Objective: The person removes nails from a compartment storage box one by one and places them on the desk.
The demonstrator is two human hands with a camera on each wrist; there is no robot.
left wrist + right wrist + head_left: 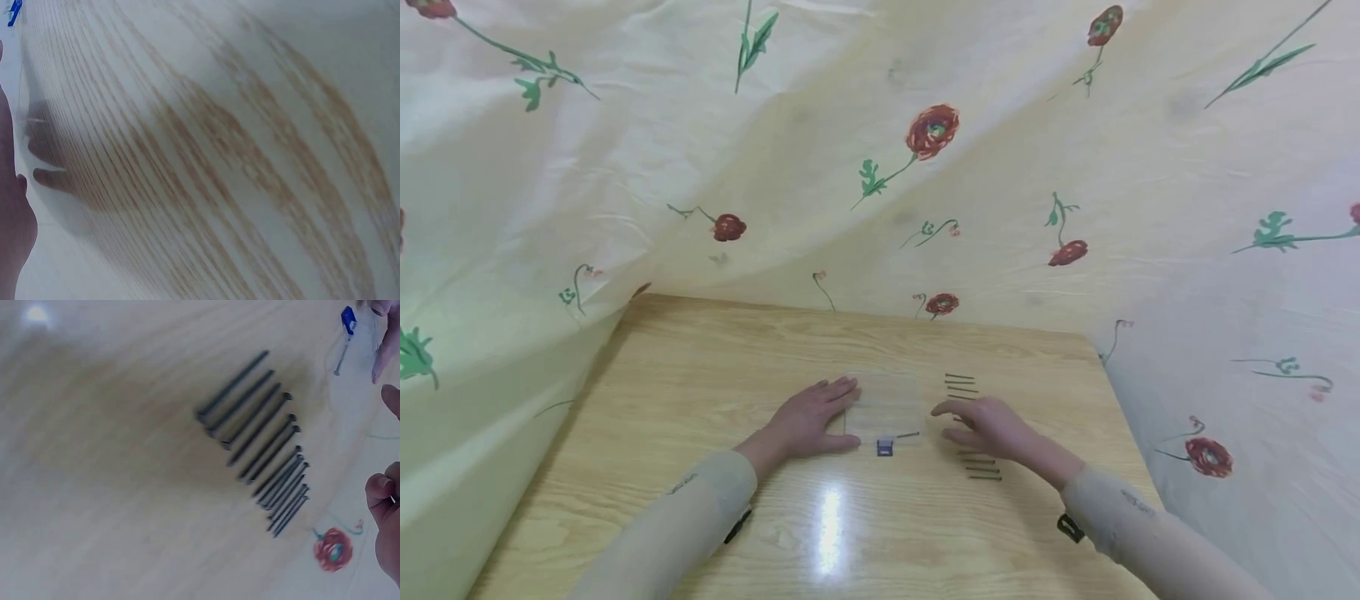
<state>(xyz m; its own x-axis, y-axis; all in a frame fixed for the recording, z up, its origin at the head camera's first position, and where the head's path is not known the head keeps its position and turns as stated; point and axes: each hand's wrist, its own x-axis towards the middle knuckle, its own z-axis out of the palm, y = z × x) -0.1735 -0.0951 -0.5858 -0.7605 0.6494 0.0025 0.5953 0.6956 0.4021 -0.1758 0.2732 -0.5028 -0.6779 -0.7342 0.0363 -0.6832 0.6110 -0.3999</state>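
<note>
My left hand (811, 419) lies flat with fingers spread, its fingertips and thumb on the left edge of a clear plastic sheet (887, 400). At the sheet's near edge sits a small blue block (885, 447), with a single nail (907, 434) lying beside it on the sheet. To the right, my right hand (988, 423) is held over a row of nails (985, 478), its fingers loosely bent and holding nothing. It hides the middle of the row in the head view. The right wrist view shows the nails (234, 384) side by side, graded in length.
A light wood-grain table (715, 350) carries everything. Cream cloth with red flowers (820, 167) hangs behind it and along both sides. A bright reflection shows on the tabletop in front. Dark straps show under both sleeves.
</note>
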